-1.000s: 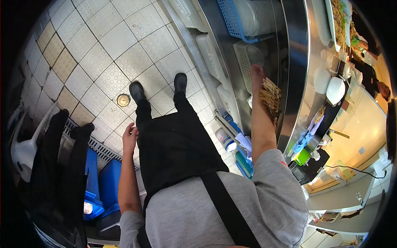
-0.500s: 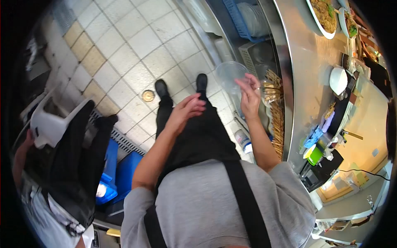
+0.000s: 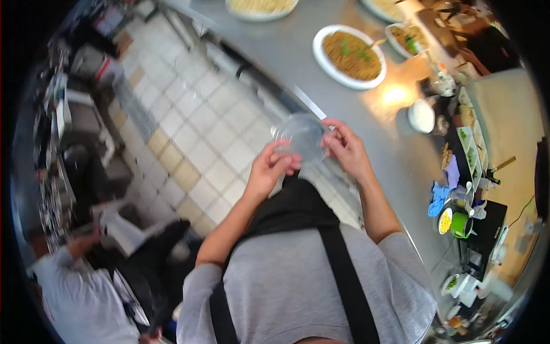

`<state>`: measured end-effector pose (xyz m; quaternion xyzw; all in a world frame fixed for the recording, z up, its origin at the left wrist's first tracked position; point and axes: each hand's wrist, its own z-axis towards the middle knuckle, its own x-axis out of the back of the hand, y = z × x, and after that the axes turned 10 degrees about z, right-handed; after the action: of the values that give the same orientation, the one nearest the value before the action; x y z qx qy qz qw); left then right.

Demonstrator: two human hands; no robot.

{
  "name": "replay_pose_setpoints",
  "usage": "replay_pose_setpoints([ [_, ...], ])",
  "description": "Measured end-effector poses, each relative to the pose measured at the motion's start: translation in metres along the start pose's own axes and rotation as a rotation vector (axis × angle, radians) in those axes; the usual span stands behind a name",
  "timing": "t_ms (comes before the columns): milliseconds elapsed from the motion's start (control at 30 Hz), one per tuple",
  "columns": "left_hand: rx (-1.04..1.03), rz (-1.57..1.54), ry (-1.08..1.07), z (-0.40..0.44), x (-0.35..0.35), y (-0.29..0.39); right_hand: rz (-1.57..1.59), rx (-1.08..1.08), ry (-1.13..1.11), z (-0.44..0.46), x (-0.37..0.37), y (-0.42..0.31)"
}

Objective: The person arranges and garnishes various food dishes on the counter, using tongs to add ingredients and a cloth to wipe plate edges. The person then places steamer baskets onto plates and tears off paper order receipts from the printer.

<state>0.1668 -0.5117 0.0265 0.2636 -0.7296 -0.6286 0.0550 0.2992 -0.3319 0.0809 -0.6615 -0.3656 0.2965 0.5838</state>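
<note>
near the counter (image 3: 395,166), left hand (image 3: 269,172) and right hand (image 3: 348,150) are pinching a clear plastic piece (image 3: 301,136) between fingers; steadying it is probably needing both.

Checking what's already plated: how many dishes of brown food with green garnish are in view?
2: a large oval dish on the steel counter ahead of the right hand, and a smaller dish right of the first. Others may be hidden.

Clear, glossy plastic is seen in the round container (image 3: 303,136), smooth, shiny metal on the counter (image 3: 289,54), and matt cloth in the apron (image 3: 292,209) and shirt (image 3: 286,264).
</note>
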Motion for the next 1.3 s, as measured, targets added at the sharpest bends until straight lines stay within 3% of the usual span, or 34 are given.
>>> replay_pose_setpoints([
  [133, -0.150, 0.351, 0.039, 0.074, -0.003, 0.031, -0.187, 0.207, 0.171, 0.073, 0.096, -0.051],
  [300, -0.466, 1.059, 0.342, 0.191, 0.017, 0.035, 0.110, 0.309, 0.550, 0.225, 0.253, -0.110],
  [500, -0.369, 1.671, 0.460, 0.260, 0.001, 0.050, 0.285, 0.310, 0.904, 0.390, 0.400, -0.108],
  [667, -0.232, 1.684, 0.385, 0.269, 0.002, 0.055, 0.425, 0.211, 1.168, 0.473, 0.496, -0.080],
  [833, -0.171, 1.719, 0.348, 0.273, 0.001, 0.057, 0.220, 0.161, 1.367, 0.489, 0.538, -0.068],
  [1033, -0.091, 1.758, 0.314, 0.277, -0.002, 0.058, -0.312, -0.117, 1.352, 0.495, 0.559, -0.066],
  [1167, -0.076, 1.757, 0.312, 0.279, -0.001, 0.056, -0.302, -0.189, 1.224, 0.523, 0.598, -0.039],
  [1200, -0.080, 1.760, 0.311, 0.279, -0.001, 0.055, -0.274, -0.125, 1.168, 0.542, 0.632, -0.014],
  [1300, -0.070, 1.766, 0.307, 0.279, -0.002, 0.056, -0.682, -0.052, 1.124, 0.544, 0.638, -0.014],
])
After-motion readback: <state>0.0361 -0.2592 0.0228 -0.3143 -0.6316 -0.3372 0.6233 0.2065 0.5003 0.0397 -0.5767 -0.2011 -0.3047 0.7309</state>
